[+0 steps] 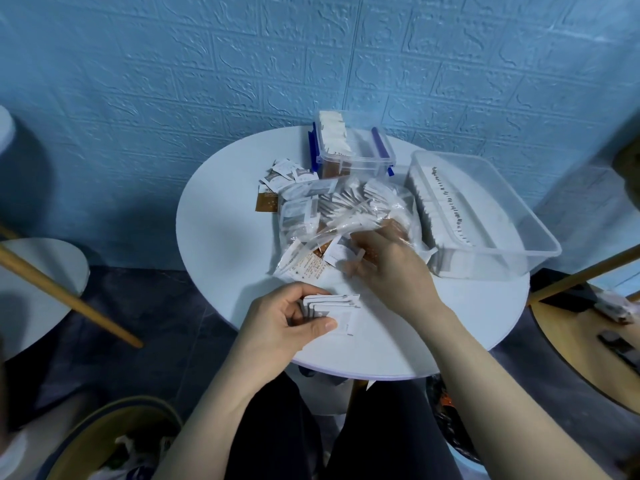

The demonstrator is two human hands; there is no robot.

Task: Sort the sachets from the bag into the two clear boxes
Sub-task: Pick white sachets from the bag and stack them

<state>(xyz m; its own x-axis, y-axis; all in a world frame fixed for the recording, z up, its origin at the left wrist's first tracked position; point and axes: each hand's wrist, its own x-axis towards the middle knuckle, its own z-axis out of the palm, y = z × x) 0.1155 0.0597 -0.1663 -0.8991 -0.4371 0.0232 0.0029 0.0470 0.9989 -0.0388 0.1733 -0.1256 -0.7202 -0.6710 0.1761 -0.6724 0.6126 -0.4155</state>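
Two clear boxes stand at the far side of a round white tabletop (pixel 221 258), set against a blue textured wall (pixel 173 64). The larger one, a wide open tray box (pixel 540 251), sits at the right edge and holds a long row of white sachets standing on edge along its left side. The smaller box with blue latches (pixel 377 157) is at the back, near the wall, with white sachets stacked upright in its left half and a brown layer showing low down at the front.

Between the boxes and the person lies a crumpled clear plastic bag (pixel 311 209), full of loose white and brown sachets. Just left of it a few loose sachets (pixel 277 181) lie scattered on the tabletop, one of them brown.

The right hand (pixel 391 268) reaches into the bag's opening; its fingers are curled down among the packets and blurred, so I cannot tell whether they grip one. The left hand (pixel 280 320) is nearer the table's front edge, fingers and thumb pinched on a small fanned stack of white sachets (pixel 332 310), held just above the tabletop.
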